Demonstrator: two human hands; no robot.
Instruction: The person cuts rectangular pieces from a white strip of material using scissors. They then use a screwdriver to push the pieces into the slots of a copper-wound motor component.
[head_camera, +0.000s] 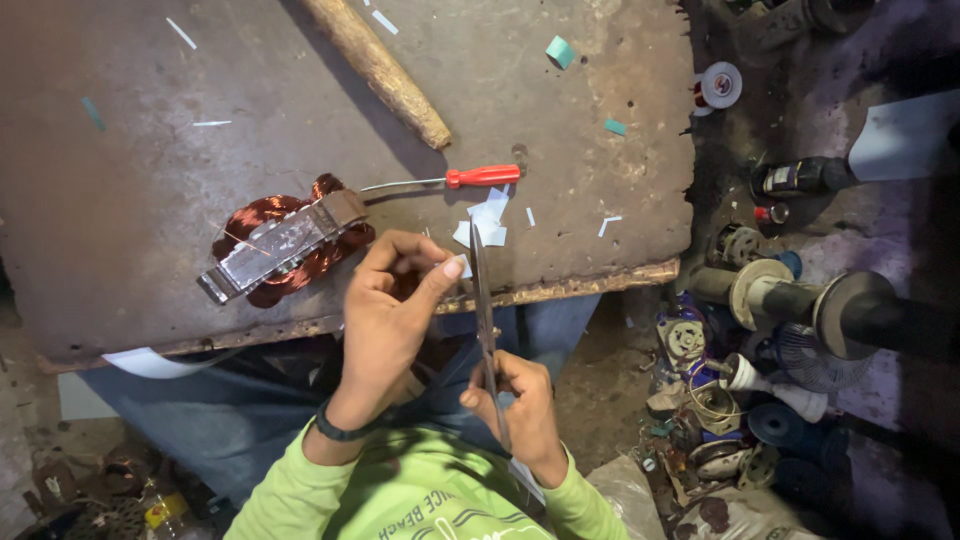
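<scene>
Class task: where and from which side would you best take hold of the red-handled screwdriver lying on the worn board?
Grip the red-handled screwdriver by its thick plastic handle, probably from above. It lies flat on the worn board, handle pointing right, with the thin metal shaft running left toward the copper coil.

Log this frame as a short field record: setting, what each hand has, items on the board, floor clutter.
setting: worn wooden board across the person's lap, seen from above
left hand: fingers pinch a small white paper piece
right hand: grips the scissors, blades pointing away, at the paper
on board: copper wire coil on a metal core, red-handled screwdriver, wooden stick, white paper scraps
floor, right: motor parts, dark bottle, tape roll
</scene>
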